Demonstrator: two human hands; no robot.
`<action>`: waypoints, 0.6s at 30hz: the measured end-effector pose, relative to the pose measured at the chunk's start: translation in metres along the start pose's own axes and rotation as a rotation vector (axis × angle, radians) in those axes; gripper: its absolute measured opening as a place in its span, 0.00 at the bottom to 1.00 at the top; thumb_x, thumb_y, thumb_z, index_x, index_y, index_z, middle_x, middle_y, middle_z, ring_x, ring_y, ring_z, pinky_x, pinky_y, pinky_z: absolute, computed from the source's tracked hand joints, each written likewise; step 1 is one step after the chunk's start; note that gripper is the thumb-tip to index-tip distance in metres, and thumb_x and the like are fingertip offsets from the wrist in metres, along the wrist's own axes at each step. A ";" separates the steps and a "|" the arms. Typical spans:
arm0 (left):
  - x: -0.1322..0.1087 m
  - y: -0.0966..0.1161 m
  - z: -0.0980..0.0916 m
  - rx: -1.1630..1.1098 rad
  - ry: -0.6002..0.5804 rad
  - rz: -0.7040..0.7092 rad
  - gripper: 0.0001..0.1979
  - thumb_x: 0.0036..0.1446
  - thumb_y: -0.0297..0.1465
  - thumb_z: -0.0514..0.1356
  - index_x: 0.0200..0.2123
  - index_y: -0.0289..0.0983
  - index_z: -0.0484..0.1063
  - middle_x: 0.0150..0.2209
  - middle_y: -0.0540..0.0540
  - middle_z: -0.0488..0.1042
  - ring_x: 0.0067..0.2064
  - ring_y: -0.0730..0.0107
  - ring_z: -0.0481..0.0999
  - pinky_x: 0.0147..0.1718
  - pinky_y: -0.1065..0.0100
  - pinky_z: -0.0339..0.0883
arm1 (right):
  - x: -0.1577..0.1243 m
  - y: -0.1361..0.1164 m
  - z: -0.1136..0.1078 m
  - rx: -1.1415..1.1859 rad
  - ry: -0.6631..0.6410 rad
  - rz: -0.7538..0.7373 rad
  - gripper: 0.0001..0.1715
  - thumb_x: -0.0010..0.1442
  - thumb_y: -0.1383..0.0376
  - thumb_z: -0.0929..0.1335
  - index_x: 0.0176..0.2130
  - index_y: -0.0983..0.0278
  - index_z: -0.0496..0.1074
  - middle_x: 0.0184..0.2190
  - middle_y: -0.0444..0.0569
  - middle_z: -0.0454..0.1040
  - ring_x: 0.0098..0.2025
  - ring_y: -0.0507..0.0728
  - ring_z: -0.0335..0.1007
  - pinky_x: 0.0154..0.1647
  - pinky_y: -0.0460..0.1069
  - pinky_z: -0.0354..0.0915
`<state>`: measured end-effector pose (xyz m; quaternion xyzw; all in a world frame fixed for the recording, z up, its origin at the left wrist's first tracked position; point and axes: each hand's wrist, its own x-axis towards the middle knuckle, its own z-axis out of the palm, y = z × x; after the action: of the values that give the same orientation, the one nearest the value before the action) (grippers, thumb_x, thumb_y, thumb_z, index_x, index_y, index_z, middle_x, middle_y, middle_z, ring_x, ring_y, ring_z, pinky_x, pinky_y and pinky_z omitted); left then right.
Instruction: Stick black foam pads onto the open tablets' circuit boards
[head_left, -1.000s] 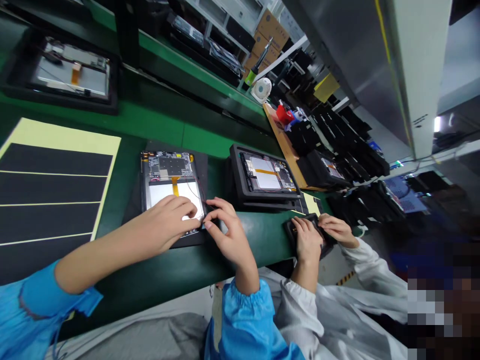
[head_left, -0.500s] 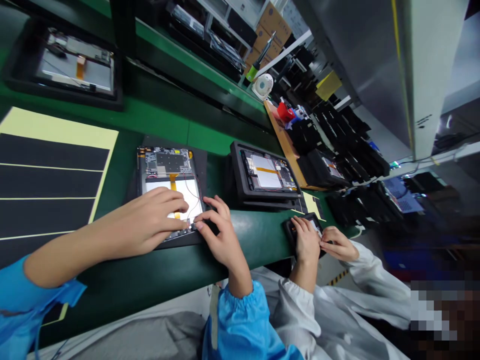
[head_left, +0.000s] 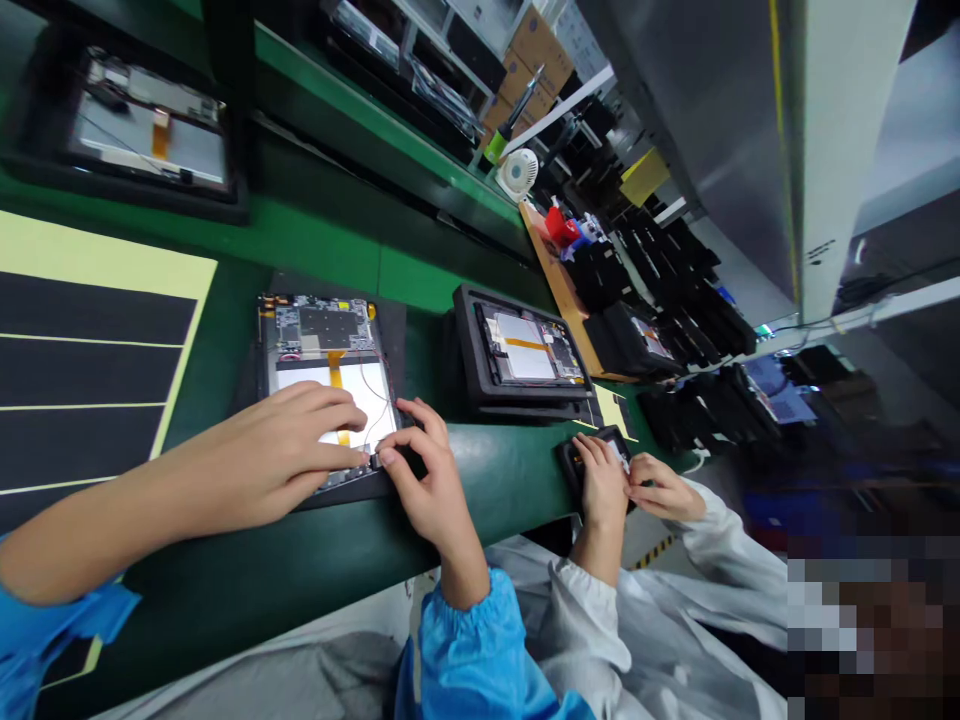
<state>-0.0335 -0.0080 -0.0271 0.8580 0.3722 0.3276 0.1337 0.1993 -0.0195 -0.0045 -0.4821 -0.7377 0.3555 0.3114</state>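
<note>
Down on the green bench (head_left: 247, 570), the opened tablet (head_left: 322, 330) lies before me, my left grip (head_left: 277, 450) spread flat on its white panel (head_left: 367, 392) to steady it while my right grip (head_left: 427, 490) pinches what seems a small black connector (head_left: 373, 462) at its edge.

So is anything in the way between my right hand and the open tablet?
Nothing visible is. The right hand reaches the tablet at its near edge, with its fingers at a small black part. The left hand lies over the tablet beside them, not between.
</note>
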 end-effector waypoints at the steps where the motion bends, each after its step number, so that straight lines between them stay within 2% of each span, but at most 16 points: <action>1: -0.001 -0.001 0.001 -0.023 -0.012 -0.016 0.26 0.69 0.46 0.44 0.42 0.57 0.84 0.46 0.57 0.80 0.51 0.65 0.77 0.52 0.57 0.70 | -0.001 -0.001 -0.001 -0.003 -0.002 -0.006 0.04 0.68 0.65 0.70 0.43 0.59 0.78 0.64 0.52 0.70 0.71 0.60 0.59 0.73 0.57 0.54; 4: -0.008 -0.004 0.007 -0.079 0.018 -0.021 0.22 0.67 0.41 0.47 0.45 0.57 0.83 0.48 0.58 0.80 0.52 0.62 0.76 0.53 0.58 0.66 | -0.003 -0.005 -0.003 -0.024 -0.001 -0.014 0.14 0.67 0.66 0.70 0.53 0.58 0.74 0.67 0.53 0.66 0.71 0.59 0.59 0.73 0.56 0.55; 8: -0.019 -0.012 0.038 -0.072 0.224 0.046 0.22 0.63 0.33 0.49 0.44 0.55 0.83 0.50 0.56 0.80 0.53 0.54 0.73 0.55 0.56 0.59 | -0.010 -0.007 0.000 -0.107 0.041 0.015 0.22 0.65 0.65 0.73 0.57 0.58 0.71 0.70 0.54 0.62 0.75 0.62 0.51 0.76 0.59 0.51; 11: -0.020 -0.007 0.067 -0.031 0.330 0.086 0.21 0.59 0.29 0.49 0.43 0.51 0.81 0.42 0.51 0.79 0.44 0.51 0.72 0.46 0.55 0.60 | -0.013 0.001 0.008 -0.087 0.161 0.085 0.31 0.60 0.63 0.76 0.60 0.59 0.68 0.68 0.56 0.65 0.72 0.63 0.58 0.73 0.59 0.56; 13: -0.019 0.010 0.072 0.089 0.367 0.080 0.22 0.58 0.25 0.47 0.39 0.45 0.80 0.36 0.45 0.77 0.39 0.51 0.71 0.41 0.55 0.60 | -0.015 0.006 0.014 -0.043 0.271 0.129 0.34 0.57 0.63 0.77 0.59 0.60 0.68 0.62 0.56 0.69 0.66 0.63 0.65 0.69 0.59 0.62; 14: -0.018 0.023 0.070 0.168 0.333 0.057 0.21 0.58 0.23 0.47 0.39 0.42 0.79 0.36 0.43 0.77 0.38 0.52 0.71 0.40 0.55 0.61 | -0.017 0.007 0.016 -0.023 0.311 0.143 0.33 0.57 0.63 0.76 0.59 0.61 0.68 0.59 0.55 0.71 0.63 0.63 0.68 0.67 0.59 0.64; 16: -0.013 0.053 0.060 0.307 0.169 -0.088 0.20 0.59 0.19 0.49 0.43 0.37 0.78 0.39 0.41 0.77 0.41 0.52 0.73 0.45 0.55 0.63 | -0.019 0.007 0.020 0.013 0.341 0.151 0.26 0.59 0.62 0.73 0.55 0.61 0.70 0.53 0.54 0.74 0.57 0.63 0.72 0.63 0.59 0.67; 18: -0.001 0.080 0.049 0.298 0.022 -0.185 0.18 0.59 0.16 0.49 0.43 0.34 0.76 0.38 0.40 0.77 0.41 0.52 0.74 0.46 0.55 0.66 | -0.018 0.008 0.021 0.055 0.326 0.156 0.19 0.61 0.61 0.70 0.51 0.61 0.71 0.49 0.53 0.76 0.52 0.62 0.74 0.59 0.59 0.69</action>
<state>0.0424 -0.0628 -0.0269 0.8269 0.4953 0.2644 0.0305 0.1925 -0.0391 -0.0254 -0.5805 -0.6277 0.3159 0.4113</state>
